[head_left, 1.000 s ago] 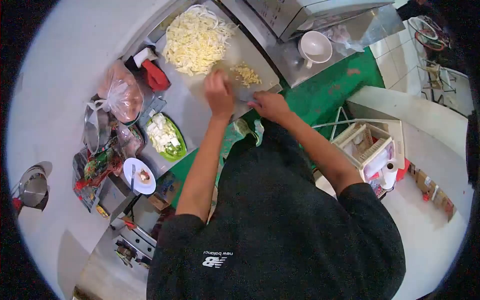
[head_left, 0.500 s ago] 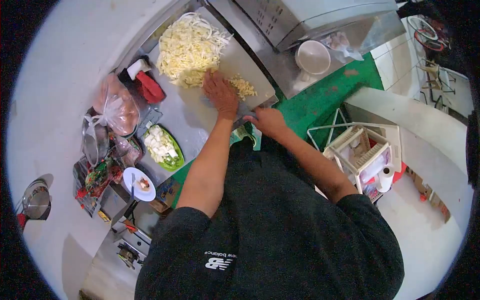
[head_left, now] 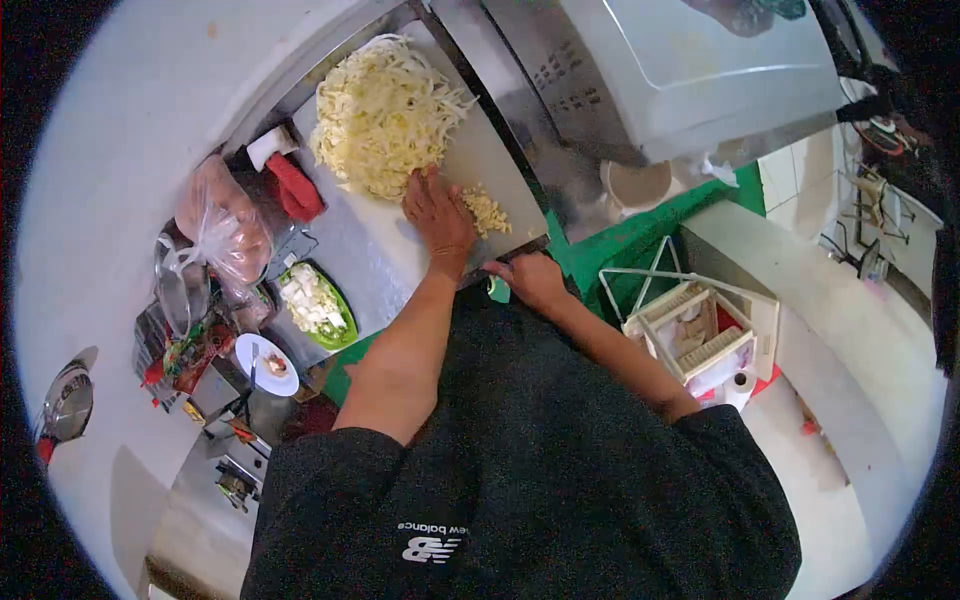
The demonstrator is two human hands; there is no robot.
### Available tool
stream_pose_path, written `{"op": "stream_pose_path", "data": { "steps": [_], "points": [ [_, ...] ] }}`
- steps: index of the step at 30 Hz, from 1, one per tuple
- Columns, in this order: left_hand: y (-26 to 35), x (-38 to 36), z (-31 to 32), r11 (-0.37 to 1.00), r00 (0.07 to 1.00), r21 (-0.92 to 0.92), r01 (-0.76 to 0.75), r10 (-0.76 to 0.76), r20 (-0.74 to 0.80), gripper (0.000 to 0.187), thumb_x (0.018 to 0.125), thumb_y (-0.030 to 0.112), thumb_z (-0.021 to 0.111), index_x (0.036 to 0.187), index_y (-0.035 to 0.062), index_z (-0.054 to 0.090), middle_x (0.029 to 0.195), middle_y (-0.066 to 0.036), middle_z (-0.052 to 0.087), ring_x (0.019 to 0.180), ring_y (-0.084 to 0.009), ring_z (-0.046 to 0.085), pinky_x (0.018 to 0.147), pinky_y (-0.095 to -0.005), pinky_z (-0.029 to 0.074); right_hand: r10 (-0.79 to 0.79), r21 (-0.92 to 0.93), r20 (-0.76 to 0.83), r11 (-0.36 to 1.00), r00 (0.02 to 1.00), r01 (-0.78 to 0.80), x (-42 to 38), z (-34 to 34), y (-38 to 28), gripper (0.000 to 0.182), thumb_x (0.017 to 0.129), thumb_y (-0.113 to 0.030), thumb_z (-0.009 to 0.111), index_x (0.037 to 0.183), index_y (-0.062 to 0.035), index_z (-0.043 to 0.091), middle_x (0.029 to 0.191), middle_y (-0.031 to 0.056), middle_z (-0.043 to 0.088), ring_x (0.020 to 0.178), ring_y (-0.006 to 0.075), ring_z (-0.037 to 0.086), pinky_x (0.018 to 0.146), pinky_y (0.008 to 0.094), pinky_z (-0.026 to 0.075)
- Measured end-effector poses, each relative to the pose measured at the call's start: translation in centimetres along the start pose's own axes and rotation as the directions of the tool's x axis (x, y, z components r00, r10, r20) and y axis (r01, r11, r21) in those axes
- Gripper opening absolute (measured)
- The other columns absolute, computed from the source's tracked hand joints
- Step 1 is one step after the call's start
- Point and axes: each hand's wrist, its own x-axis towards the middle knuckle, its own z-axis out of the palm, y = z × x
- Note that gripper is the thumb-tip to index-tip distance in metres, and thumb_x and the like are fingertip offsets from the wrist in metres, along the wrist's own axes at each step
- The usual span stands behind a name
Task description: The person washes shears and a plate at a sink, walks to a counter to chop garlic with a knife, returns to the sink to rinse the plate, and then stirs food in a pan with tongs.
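My left hand point(head_left: 438, 222) lies palm down on the white cutting board point(head_left: 487, 145), fingers stretched out against the near edge of a large heap of shredded cabbage point(head_left: 385, 120). Beside its fingers is a small pile of finely chopped pale bits point(head_left: 486, 212), perhaps garlic. At the board's near corner my right hand point(head_left: 537, 283) is closed, its thumb pointing left. A knife shows only as a dark grey strip at that hand; most of it is hidden by my arm and the board's edge. A green dish point(head_left: 347, 325) with white cubes stands left of my forearm.
Left of the board lie a red-and-white cloth item point(head_left: 293, 190) and a plastic bag of brownish round things point(head_left: 232, 220). A white plate point(head_left: 285, 383) holds scraps and cutlery. To the right are a large appliance point(head_left: 720, 90), a pale bowl point(head_left: 640, 183) and a rack point(head_left: 705, 335).
The view has shifted and tilted slightly. My right hand has moved a little down and back from the board's edge. My left hand stays beside the cabbage.
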Motion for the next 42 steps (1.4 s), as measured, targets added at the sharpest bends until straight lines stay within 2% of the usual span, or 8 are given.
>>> {"op": "stream_pose_path", "data": {
  "steps": [4,7,10,20,28,33,39,42],
  "points": [
    [-0.2,-0.2,0.2,1.0,1.0,-0.013,0.008,-0.007,0.016,0.052,0.098,0.026,0.049,0.145,0.0063,0.039,0.141,-0.024,0.041,0.132,-0.0398,0.036,0.111,-0.0566,0.022,0.02,-0.004,0.09,1.0,0.996,-0.02,0.3,-0.2,0.0,0.076,0.087,-0.07,0.049,0.062,-0.0001,0.066,0.061,0.019,0.063,0.064,0.0375,0.067,0.055,0.0478,0.052],
    [-0.4,-0.1,0.6,0.999,0.999,0.031,0.015,-0.016,0.051,0.052,0.096,0.025,0.051,0.144,0.0068,0.04,0.139,-0.024,0.041,0.132,-0.0399,0.036,0.11,-0.0574,0.022,-0.064,0.041,-0.128,0.997,0.99,0.07,0.7,-0.1,0.0,0.074,0.087,-0.068,0.05,0.062,-0.0005,0.066,0.062,0.0184,0.063,0.061,0.0376,0.066,0.055,0.0462,0.052],
    [-0.2,-0.2,0.3,0.997,0.992,0.046,0.058,-0.063,0.114,0.052,0.095,0.024,0.051,0.144,0.0075,0.041,0.139,-0.024,0.041,0.132,-0.0404,0.036,0.11,-0.0583,0.021,0.045,-0.069,0.134,0.997,0.99,-0.036,0.8,-0.8,-0.4,0.071,0.086,-0.068,0.053,0.066,-0.0016,0.067,0.063,0.0186,0.063,0.059,0.0381,0.065,0.054,0.0457,0.052],
    [-0.3,-0.1,-0.3,0.993,0.974,0.03,0.115,-0.119,0.193,0.055,0.094,0.028,0.051,0.145,0.0103,0.039,0.141,-0.024,0.039,0.132,-0.0422,0.034,0.112,-0.0571,0.018,0.09,-0.099,-0.055,0.991,0.994,-0.095,0.0,-0.2,-1.0,0.067,0.083,-0.068,0.058,0.077,-0.0015,0.07,0.064,0.0202,0.065,0.059,0.0378,0.066,0.052,0.0458,0.052],
    [-0.1,0.0,-1.2,0.985,0.997,-0.169,-0.035,0.023,-0.073,0.053,0.094,0.03,0.051,0.14,0.0072,0.04,0.142,-0.023,0.04,0.132,-0.0413,0.035,0.109,-0.0577,0.023,-0.024,-0.21,-0.079,0.978,0.997,0.007,-1.9,-0.5,-1.6,0.063,0.088,-0.062,0.056,0.08,-0.0003,0.066,0.069,0.021,0.066,0.065,0.0392,0.067,0.054,0.0485,0.052],
    [-1.6,0.5,-5.2,0.909,0.952,-0.354,-0.219,0.119,-0.283,0.04,0.095,0.027,0.052,0.127,0.0036,0.05,0.129,-0.022,0.051,0.122,-0.0394,0.046,0.104,-0.0515,0.033,-0.25,-0.174,-0.165,0.96,0.954,0.221,-2.8,0.1,-1.2,0.055,0.092,-0.058,0.052,0.11,-0.006,0.06,0.079,0.0205,0.069,0.07,0.0415,0.067,0.061,0.0506,0.054],
    [-6.2,-0.9,-11.1,0.753,0.957,-0.633,0.181,-0.283,-0.064,0.019,0.088,0.015,0.062,0.101,0.0011,0.059,0.097,-0.018,0.064,0.093,-0.0341,0.06,0.086,-0.0432,0.047,-0.279,-0.091,-0.261,0.96,0.924,0.264,-2.4,-0.2,0.2,0.047,0.096,-0.049,0.05,0.109,-0.0053,0.059,0.091,0.0248,0.068,0.088,0.0436,0.065,0.076,0.0538,0.052],
    [-7.8,-2.7,-10.3,0.779,0.989,-0.613,0.135,-0.068,0.132,0.021,0.085,0.015,0.065,0.101,0.002,0.063,0.098,-0.016,0.065,0.093,-0.0341,0.061,0.085,-0.0437,0.048,-0.337,-0.029,-0.248,0.94,0.908,0.34,-2.4,-1.0,0.0,0.045,0.098,-0.045,0.049,0.106,-0.0028,0.061,0.096,0.0252,0.067,0.094,0.0431,0.064,0.08,0.0529,0.05]
  ]
}}
